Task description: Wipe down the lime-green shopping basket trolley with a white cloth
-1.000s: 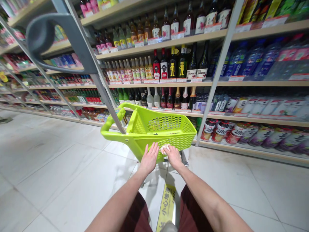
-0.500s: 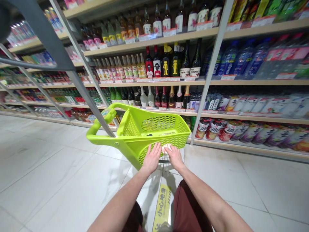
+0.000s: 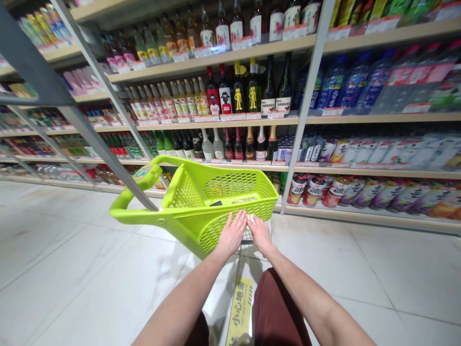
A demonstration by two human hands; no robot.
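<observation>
A bright green shopping cart (image 3: 187,211) with a perforated basket stands before me, its handle to the left. My left hand (image 3: 231,233) lies flat with fingers stretched against the near side of the basket. Close beside it, my right hand (image 3: 260,235) is closed on a crumpled whitish cloth (image 3: 251,219) at the same side wall. Most of the cloth is hidden under the fingers. Inside the basket lies a small dark flat object (image 3: 216,203) too indistinct to name.
Shelves of bottles (image 3: 223,96) run along the back, with large drink bottles (image 3: 336,86) and juice packs (image 3: 334,191) at the right. A grey metal post (image 3: 97,144) rises from the cart handle. A yellow strip with lettering (image 3: 240,307) lies on the tiled floor (image 3: 334,283).
The cart and the shelves sit a little farther left in the view. My hands have come closer together, and less of the cloth shows.
</observation>
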